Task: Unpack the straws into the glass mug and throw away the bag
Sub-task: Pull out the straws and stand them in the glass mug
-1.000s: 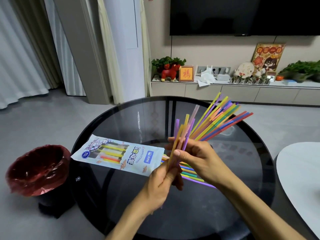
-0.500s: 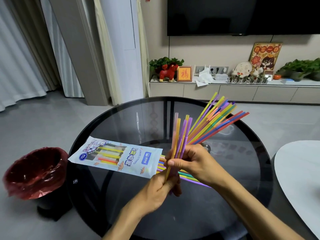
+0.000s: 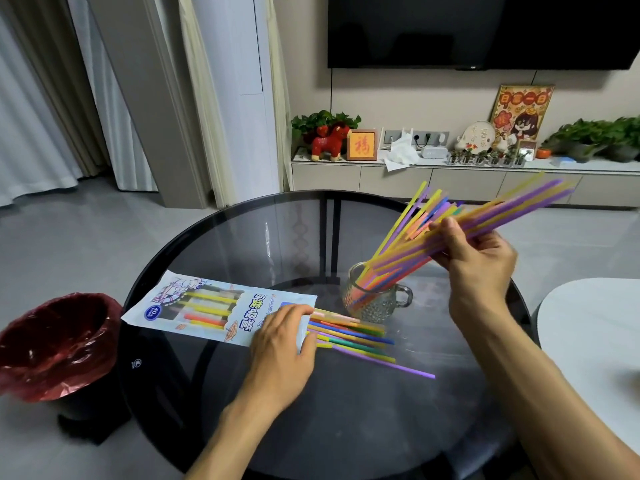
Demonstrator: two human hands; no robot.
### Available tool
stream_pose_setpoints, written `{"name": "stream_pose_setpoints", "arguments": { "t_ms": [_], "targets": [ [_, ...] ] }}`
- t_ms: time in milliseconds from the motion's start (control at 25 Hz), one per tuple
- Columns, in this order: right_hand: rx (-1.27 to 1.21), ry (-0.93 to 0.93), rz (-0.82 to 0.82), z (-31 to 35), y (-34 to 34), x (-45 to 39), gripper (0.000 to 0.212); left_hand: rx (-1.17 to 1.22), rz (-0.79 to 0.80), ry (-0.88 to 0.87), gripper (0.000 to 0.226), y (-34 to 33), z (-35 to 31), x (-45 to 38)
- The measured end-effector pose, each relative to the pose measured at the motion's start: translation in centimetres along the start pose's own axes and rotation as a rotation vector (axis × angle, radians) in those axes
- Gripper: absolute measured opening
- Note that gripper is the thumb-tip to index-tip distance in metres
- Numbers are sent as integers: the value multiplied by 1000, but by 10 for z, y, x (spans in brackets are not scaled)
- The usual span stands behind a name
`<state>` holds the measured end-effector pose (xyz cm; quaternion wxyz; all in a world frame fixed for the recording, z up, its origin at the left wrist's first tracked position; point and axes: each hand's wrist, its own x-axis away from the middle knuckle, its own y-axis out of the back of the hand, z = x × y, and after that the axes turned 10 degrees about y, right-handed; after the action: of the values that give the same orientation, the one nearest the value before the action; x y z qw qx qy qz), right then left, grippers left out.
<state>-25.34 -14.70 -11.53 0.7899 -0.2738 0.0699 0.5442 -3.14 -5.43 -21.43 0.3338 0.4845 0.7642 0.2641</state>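
**Light, springy straws: grab them mid-length, not by the tips**

So the right hand point(image 3: 476, 258) has its grip closed around a fat bundle of straws point(image 3: 485, 223), holding them about halfway along, up and to the right of the glass mug point(image 3: 375, 299). The lower ends are already poking down into the mug and the tops fan out loosely past the fingers. That's the thing with these: thin plastic tubes, basically weightless, smooth and a bit slippery against each other, so a bundle wants to splay or slide apart unless you wrap it fairly snugly. Mid-length looks like the right spot to me, since holding near one end would let the rest flop and scatter. Squeeze too hard and I'd guess they kink.

The loose straws point(image 3: 356, 336) lie flat on the table point(image 3: 214, 258) just in front of the mug, sticking out of the bag's open end. The left hand point(image 3: 284, 344) rests on that end of the bag point(image 3: 207, 306), fingers bent over the edge where the straws come out; looks like a light pinch on the bag, though I can't tell how firm. More straws show through the bag's window further left of the mug.

The bag itself is thin printed plastic film, floppy and crinkly, so it should crumple easily. The bin point(image 3: 59, 344) with the red liner sits on the floor well to the left of the mug, past the table edge. The mug is textured glass with a handle facing right, heavy enough to stay put I'd think, but a leaning bundle could tip it.
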Motion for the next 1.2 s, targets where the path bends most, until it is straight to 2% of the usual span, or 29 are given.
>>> {"name": "stream_pose_setpoints", "arguments": {
  "t_ms": [120, 280, 360, 440, 520, 600, 680, 760, 840, 920, 1000, 1120, 1200],
  "targets": [
    [155, -39, 48, -30, -5, 12, 8, -324, 181, 61, 49, -4, 11, 3],
    [303, -83, 97, -49, -15, 15, 6, -381, 248, 61, 56, -5, 13, 5],
    [472, -89, 168, -51, -13, 15, 17, -389, 250, 55, 56, -3, 14, 5],
    [728, -74, 278, -44, -6, 15, 39, -402, 252, 51, 56, -1, 13, 6],
    [1055, -51, 424, -29, 6, 10, 57, -401, 254, 43, 55, 1, 12, 6],
    [1279, -68, 636, -14, 14, 13, 58, -414, 247, 35, 54, 2, 10, 4],
    [1221, -28, 909, -9, 8, 37, 43, -434, 245, 36, 54, 2, 7, 4],
    [1172, 162, 1140, -23, -4, 70, 22, -448, 245, 37, 53, 1, 6, 4],
    [1336, 366, 1274, -45, -13, 101, 25, -440, 244, 38, 54, 1, 7, 4],
    [1482, 538, 1263, -60, -15, 112, 26, -432, 242, 36, 54, 1, 8, 6],
    [1506, 626, 1229, -63, -15, 112, 23, -429, 235, 29, 54, 2, 10, 9],
    [1432, 589, 1256, -65, -16, 115, 19, -417, 233, 30, 55, 2, 13, 9],
    [1482, 546, 1272, -62, -17, 114, 18, -419, 232, 34, 55, 1, 14, 8]
  ]
}}
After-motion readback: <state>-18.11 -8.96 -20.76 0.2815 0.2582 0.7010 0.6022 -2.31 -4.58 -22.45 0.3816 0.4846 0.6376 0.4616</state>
